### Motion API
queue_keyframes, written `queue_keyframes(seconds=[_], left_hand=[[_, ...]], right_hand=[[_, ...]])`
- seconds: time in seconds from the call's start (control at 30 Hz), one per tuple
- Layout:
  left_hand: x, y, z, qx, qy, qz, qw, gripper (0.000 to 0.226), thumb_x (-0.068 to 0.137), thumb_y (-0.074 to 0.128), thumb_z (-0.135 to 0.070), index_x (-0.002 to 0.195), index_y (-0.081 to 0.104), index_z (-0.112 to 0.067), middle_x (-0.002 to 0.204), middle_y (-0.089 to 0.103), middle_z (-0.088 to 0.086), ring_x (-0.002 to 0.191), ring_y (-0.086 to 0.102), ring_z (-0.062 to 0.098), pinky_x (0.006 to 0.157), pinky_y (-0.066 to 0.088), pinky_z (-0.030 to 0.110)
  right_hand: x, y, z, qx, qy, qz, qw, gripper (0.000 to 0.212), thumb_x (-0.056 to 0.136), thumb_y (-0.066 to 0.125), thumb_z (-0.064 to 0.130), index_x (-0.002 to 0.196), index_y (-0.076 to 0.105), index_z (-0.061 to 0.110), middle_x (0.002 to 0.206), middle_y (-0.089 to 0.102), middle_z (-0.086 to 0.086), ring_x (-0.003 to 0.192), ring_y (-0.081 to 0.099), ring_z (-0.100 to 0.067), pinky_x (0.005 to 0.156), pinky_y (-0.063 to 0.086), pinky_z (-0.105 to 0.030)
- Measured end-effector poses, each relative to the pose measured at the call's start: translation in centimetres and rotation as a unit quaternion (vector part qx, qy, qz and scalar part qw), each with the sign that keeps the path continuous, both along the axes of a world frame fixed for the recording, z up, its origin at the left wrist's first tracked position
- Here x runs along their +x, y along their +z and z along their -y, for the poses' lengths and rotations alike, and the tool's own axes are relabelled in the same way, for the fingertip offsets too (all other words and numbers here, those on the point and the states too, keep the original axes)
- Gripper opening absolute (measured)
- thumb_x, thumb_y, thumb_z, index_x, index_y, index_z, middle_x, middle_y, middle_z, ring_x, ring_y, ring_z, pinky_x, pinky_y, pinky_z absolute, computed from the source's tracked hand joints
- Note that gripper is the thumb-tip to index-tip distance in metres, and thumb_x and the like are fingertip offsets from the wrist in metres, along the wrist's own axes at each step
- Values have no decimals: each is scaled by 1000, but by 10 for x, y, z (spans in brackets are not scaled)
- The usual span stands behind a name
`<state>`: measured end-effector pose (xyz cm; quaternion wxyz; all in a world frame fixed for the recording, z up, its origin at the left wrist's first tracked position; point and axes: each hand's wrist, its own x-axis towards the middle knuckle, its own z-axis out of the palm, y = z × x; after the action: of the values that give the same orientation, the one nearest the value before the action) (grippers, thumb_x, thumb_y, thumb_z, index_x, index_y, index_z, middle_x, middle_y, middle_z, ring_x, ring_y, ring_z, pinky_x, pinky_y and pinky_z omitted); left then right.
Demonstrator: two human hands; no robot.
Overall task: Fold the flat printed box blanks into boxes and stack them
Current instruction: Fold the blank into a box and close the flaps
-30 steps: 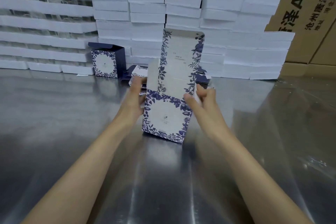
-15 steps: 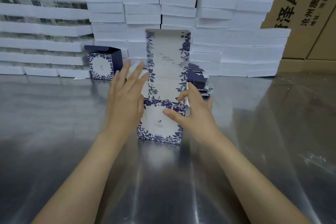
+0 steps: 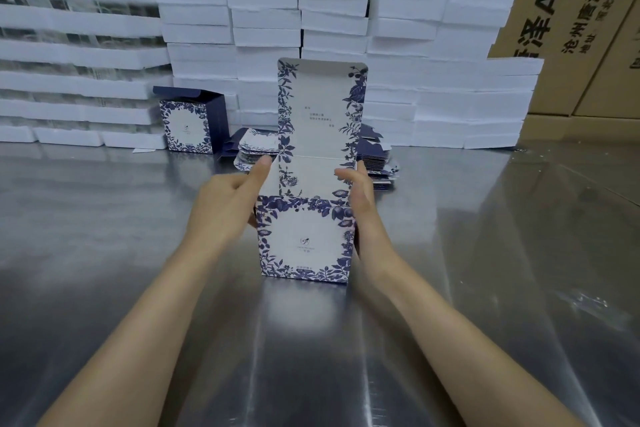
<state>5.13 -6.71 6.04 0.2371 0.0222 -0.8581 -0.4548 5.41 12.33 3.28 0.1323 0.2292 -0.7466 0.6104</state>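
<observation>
A white box with blue floral print (image 3: 304, 239) stands upright on the metal table (image 3: 104, 218) in front of me. Its tall lid flap (image 3: 322, 114) points straight up and the top is open. My left hand (image 3: 221, 204) grips the box's left side, thumb raised along the left side flap. On the right side, my right hand (image 3: 363, 204) lies flat against the wall, fingers fairly straight and thumb reaching toward the lid flap. A pile of flat printed blanks (image 3: 377, 166) lies just behind the box.
One folded box (image 3: 187, 125) with its dark blue lid up stands at the back left. Stacks of white foam trays (image 3: 263, 10) form a wall along the table's far edge. Brown cartons (image 3: 571, 10) rise behind them.
The box has been turned square to me and set down. My left hand dropped from the lid flap to the left side, and my right hand moved off the front to the right side.
</observation>
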Motion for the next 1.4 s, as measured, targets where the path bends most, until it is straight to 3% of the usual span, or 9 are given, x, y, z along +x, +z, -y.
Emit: queue_keyframes(seconds=[0.33,0.43,0.5,0.6,0.67,0.83,1.03,1.23,1.4], left_hand=[[2,12,-1,87,-115,120,982,31,97,40,-33,87,59,-11,84,64,8,77,53,15,62,45,21],[4,17,3,-6,-48,72,996,40,93,46,-31,63,50,-5,62,54,10,61,44,17,61,30,32],[9,20,1,-48,-29,55,997,46,94,50,-34,55,39,-13,54,40,5,50,34,16,57,23,32],[18,22,1,-73,-69,83,991,61,92,55,-49,45,40,-15,46,40,-8,42,34,9,52,24,29],[20,23,1,-75,-91,100,988,60,94,54,-42,39,47,-18,42,44,-9,41,36,5,50,24,27],[19,24,-6,-14,-69,76,995,55,93,46,-16,40,35,-18,31,39,-7,27,34,3,31,21,14],[15,18,1,-35,-54,73,995,61,93,49,-33,35,36,-20,35,38,-7,33,31,4,47,22,25],[-6,8,23,67,109,28,991,65,100,29,-54,59,52,-9,59,55,7,56,48,22,58,35,30],[-8,13,22,414,9,56,908,69,99,12,-62,82,60,-15,75,68,3,68,59,15,59,40,24]], right_hand=[[2,19,-6,-29,63,138,988,50,93,41,38,142,37,45,144,42,22,128,38,9,111,29,-26],[2,37,-14,12,-12,127,992,31,90,41,15,104,65,28,95,61,12,73,53,13,60,40,-3],[0,47,-15,80,-66,80,991,29,76,43,17,91,66,7,73,50,0,62,41,-5,50,32,-18],[0,50,-21,125,-100,68,985,29,82,50,13,78,71,33,49,39,12,50,32,-6,47,29,-17],[2,50,-25,130,-102,66,984,38,86,49,13,77,68,44,47,41,13,45,31,-5,43,30,-14],[-5,44,-27,128,-97,59,985,27,85,38,2,99,57,-10,50,30,9,49,24,-8,55,23,-26],[-11,42,-32,31,-63,133,989,28,89,49,20,101,62,-2,55,33,-3,44,28,-11,42,27,-19],[-29,32,-50,-106,-161,284,939,25,93,43,25,91,66,15,54,52,1,41,39,-12,44,31,-18],[-26,28,-46,-291,-30,306,906,64,101,32,33,54,74,18,57,66,1,44,57,-10,44,44,-15]])
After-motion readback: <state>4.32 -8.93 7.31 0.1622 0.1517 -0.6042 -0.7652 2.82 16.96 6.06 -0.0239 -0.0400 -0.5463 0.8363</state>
